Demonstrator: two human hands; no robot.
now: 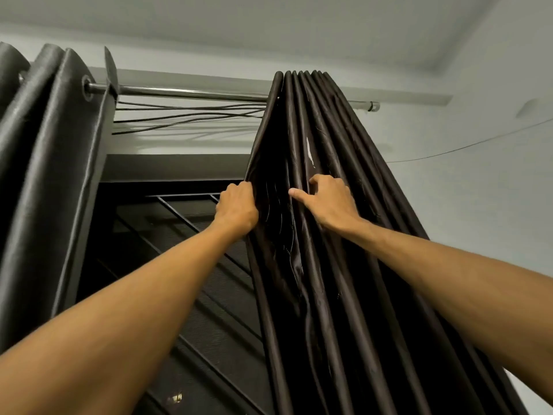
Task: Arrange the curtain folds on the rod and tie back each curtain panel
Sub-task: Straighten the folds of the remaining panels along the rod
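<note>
left hand [238, 206] grip: fist round curtain panel [344, 295] edge | right hand [327, 199] grip: curled into its folds

I see dark curtain panel [344, 310] at 5 o'clock: satiny cloth, glossy ridges. Grey curtain [45, 175] at 9 o'clock: woven cloth, coarser, soft sheen. Rod [194, 93] at 12: polished metal. Wall [478, 205]: matt paint.

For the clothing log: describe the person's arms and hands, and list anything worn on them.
Both forearms are bare to the frame's edge: no sleeves or cuffs show. The left hand and right hand wear no gloves, and no watch, bracelet or band sits at either wrist. No ring shows, though the fingertips tucked into the dark curtain panel are hidden.
</note>
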